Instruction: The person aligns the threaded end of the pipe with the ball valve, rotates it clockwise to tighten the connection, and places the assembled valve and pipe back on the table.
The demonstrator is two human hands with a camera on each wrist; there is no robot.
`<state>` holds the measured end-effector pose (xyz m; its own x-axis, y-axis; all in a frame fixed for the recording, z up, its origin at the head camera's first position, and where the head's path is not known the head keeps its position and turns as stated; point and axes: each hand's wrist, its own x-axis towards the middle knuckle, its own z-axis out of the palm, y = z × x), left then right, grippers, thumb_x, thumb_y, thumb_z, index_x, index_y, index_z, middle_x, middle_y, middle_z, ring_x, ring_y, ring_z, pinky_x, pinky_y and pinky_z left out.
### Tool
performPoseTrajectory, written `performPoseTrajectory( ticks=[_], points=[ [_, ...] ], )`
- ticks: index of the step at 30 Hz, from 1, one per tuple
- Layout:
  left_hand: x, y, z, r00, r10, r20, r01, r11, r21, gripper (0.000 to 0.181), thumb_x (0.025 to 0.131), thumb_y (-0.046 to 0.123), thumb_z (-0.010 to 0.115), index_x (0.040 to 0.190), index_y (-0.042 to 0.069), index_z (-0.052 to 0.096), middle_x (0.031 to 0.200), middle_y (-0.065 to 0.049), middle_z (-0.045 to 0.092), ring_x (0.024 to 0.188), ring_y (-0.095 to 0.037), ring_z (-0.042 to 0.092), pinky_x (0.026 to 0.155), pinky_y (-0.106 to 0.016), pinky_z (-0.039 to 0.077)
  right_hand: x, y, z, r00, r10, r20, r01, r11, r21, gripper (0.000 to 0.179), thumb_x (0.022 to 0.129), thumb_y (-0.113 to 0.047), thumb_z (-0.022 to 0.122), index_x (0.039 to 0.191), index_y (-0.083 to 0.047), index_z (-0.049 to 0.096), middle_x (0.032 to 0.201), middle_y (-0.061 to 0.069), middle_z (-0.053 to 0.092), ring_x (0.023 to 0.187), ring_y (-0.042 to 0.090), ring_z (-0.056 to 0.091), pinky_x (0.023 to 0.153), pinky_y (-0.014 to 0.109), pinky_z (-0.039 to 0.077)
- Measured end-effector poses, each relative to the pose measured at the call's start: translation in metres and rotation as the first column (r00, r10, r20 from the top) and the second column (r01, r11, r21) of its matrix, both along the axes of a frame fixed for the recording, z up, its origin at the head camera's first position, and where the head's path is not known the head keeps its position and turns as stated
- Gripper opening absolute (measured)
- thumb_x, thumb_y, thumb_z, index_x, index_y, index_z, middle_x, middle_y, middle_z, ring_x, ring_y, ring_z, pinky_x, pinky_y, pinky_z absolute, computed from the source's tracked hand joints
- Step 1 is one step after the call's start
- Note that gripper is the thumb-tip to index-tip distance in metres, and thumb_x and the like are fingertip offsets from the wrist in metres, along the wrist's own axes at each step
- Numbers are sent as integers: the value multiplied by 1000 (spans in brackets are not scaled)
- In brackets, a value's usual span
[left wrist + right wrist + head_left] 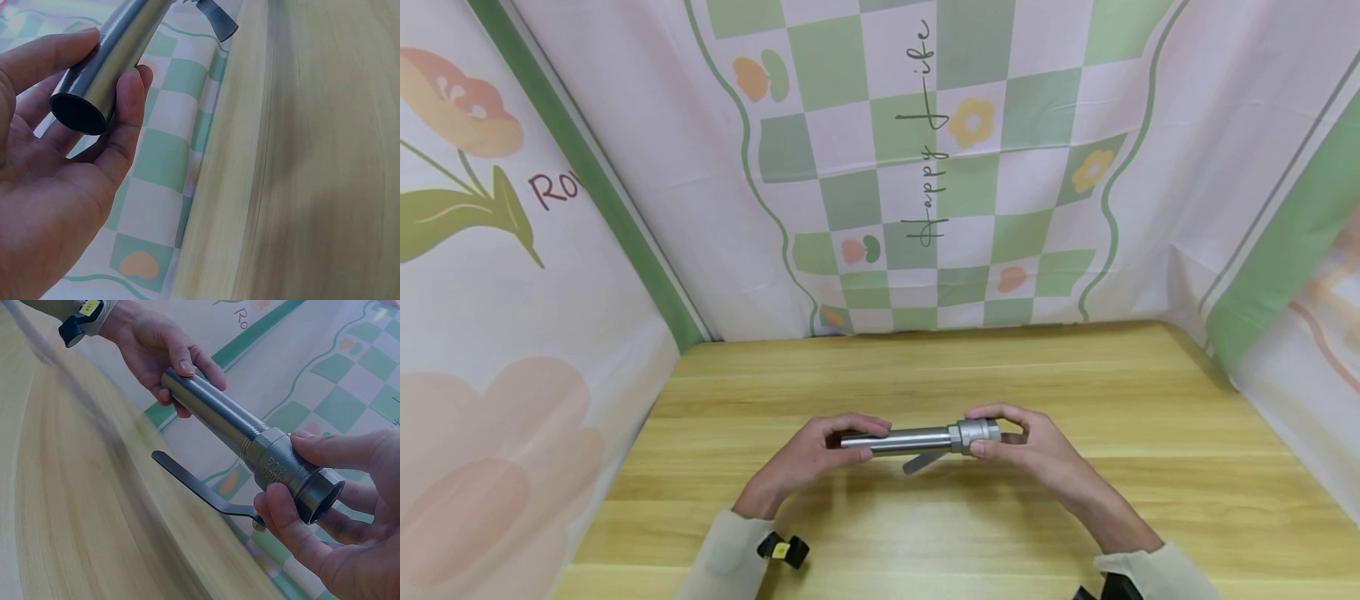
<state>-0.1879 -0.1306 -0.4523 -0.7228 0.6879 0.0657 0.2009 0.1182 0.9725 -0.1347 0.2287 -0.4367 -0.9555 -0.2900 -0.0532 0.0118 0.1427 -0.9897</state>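
A smooth metal pipe [910, 441] joins a ball valve [976, 435] at its right end, and the pair is held level above the table. Threads show at the joint in the right wrist view. My left hand [820, 450] grips the pipe near its free, hollow end [81, 114], thumb and fingers on opposite sides. With thumb and fingers my right hand [1030, 442] holds the valve body [284, 465], which has raised lettering. The valve's flat lever handle [194, 487] sticks out below and runs back alongside the pipe.
Both hands are over a wooden table [700, 550]. Behind it hangs a checkered green and white cloth [955, 183], with printed cloth walls at left [497, 333] and right [1315, 400]. A black wrist strap device [784, 550] sits at the left cuff.
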Motion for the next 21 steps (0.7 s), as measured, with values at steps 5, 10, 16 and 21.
performPoseTrajectory(
  ticks=[5,10,16,21],
  points=[
    [0,1,-1,1000,1,-3,-1,1000,7,32,106,7,69,139,5,72,156,-12,64,134,-29,62,99,-26,58,0,0,0,1000,4,-3,-4,1000,-7,51,99,-16,81,144,1,64,144,31,59,110,28,76,94,38,66],
    [1,0,-1,1000,-6,-18,7,1000,15,31,106,5,69,137,5,73,156,-14,63,135,-21,62,100,-25,57,0,0,0,1000,1,-4,-1,1000,-6,52,99,-16,81,144,1,63,144,31,59,111,28,75,95,39,66],
    [1,1,0,999,-6,-40,7,1000,11,30,105,8,72,135,5,75,156,-12,63,140,-25,60,103,-25,56,0,0,0,1000,-1,3,1,1000,-4,51,99,-16,82,144,1,64,144,31,59,110,27,75,94,39,66],
    [2,1,2,999,1,-49,-1,1000,-2,29,105,7,72,133,6,76,155,-10,64,143,-32,57,104,-26,55,0,0,0,1000,-1,4,1,1000,6,50,99,-17,81,143,0,64,144,31,59,110,28,76,95,39,66]
  ],
)
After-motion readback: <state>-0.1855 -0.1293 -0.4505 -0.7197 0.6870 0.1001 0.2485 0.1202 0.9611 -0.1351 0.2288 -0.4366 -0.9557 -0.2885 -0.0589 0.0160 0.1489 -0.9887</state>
